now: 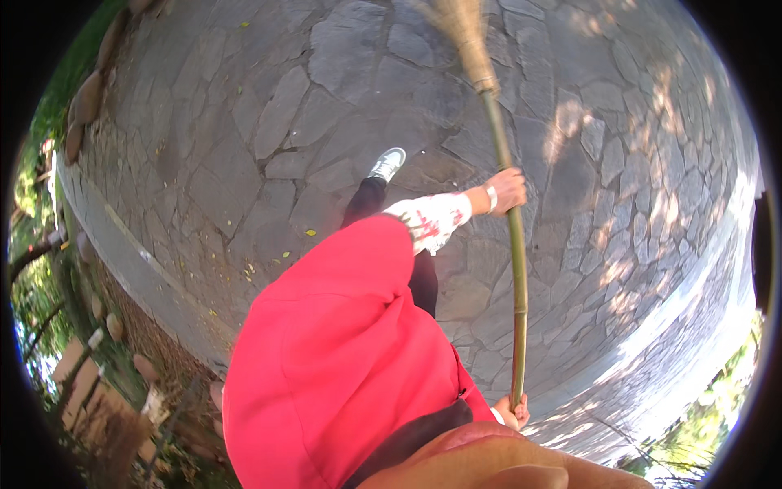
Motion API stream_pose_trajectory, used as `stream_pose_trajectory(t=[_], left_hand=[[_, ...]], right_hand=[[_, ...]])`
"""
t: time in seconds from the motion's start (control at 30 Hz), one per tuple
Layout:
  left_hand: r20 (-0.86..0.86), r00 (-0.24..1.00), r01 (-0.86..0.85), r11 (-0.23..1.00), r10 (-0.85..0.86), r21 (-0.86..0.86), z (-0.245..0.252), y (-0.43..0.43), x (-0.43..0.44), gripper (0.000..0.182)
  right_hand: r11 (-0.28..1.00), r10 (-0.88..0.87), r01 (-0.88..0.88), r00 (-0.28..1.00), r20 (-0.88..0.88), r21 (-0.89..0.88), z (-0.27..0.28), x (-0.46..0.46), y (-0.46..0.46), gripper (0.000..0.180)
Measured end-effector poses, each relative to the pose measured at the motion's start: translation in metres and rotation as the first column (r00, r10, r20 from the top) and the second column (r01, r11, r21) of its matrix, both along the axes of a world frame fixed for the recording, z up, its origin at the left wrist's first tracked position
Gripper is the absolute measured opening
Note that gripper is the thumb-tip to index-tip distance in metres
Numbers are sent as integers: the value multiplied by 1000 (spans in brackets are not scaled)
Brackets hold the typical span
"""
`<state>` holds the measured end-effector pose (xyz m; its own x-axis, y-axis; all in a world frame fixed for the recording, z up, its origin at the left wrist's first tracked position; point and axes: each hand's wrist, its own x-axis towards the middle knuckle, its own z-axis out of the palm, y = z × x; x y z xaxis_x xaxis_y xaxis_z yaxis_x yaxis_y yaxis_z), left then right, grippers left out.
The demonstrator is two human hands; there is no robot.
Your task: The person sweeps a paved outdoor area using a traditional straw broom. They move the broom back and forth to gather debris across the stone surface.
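A long broom with a bamboo handle [517,263] runs almost straight up and down the view, just right of the middle. Partway along the handle, my left hand [508,191] is wrapped around it, the arm reaching across in a white patterned sleeve. My right hand [514,412] grips the top end of the handle, low in the view by my chin. The straw-coloured broom head [467,40] is blurred at the top, its tips partly cut off by the edge. Beneath it lies grey flagstone paving [348,49].
One light shoe [388,164] of mine stands on the paving, left of the handle. Small yellow leaves [310,233] are scattered to the left. Rounded stones [88,98] edge greenery at the upper left. Dappled sunlight [663,98] falls on the right side.
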<state>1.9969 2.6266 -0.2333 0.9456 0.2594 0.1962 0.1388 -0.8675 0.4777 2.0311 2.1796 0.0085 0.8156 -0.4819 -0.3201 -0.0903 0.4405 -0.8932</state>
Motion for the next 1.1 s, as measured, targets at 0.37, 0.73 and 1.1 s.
stream_pose_trajectory(t=[0.37, 0.73, 1.1], left_hand=[[-827, 518, -473, 878, 218, -65, -26, 33, -390, 15], [-794, 602, -69, 985, -87, -161, 38, 131, -305, 16], [-320, 933, 238, 950, -165, 203, 25, 266, 23, 12]], right_hand=[[575, 817, -744, 496, -295, 341, -70, -43, 252, 33], [867, 462, -371, 847, -261, 332, -76, -62, 182, 41], [977, -146, 162, 981, -125, 138, -66, -67, 220, 26]])
